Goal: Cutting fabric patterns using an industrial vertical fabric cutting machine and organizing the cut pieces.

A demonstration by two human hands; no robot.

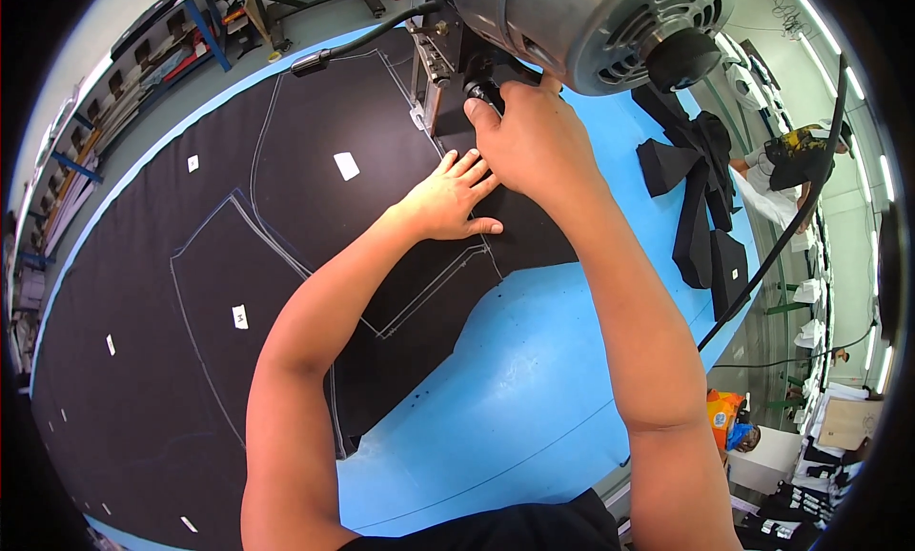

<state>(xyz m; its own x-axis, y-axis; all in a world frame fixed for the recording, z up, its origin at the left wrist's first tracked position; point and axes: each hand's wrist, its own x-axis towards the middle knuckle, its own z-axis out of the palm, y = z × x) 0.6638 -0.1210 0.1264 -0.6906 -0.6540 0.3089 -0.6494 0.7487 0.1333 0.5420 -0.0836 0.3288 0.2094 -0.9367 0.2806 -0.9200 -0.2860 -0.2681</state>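
My right hand point(530, 132) is wrapped round the black handle point(484, 84) of an electric cloth-cutting machine point(591, 27) with a large grey motor. The machine's upright blade guide point(431, 74) stands at the fabric, just ahead of my left hand. Pressed flat with fingers spread, my left hand point(456, 196) lies on black fabric point(315, 170) marked with chalk pattern outlines. Its fingertips are close to a chalk line and to my right wrist. Below my hands, the fabric has a cut edge where the blue table point(515, 360) shows.
Cut black fabric pieces point(694, 198) lie on the table's right side. Small white paper labels point(346, 166) dot the fabric. A black cable point(791, 222) hangs down at the right. Two people point(799, 160) are beyond the table's right edge, and shelves point(124, 103) stand at the far left.
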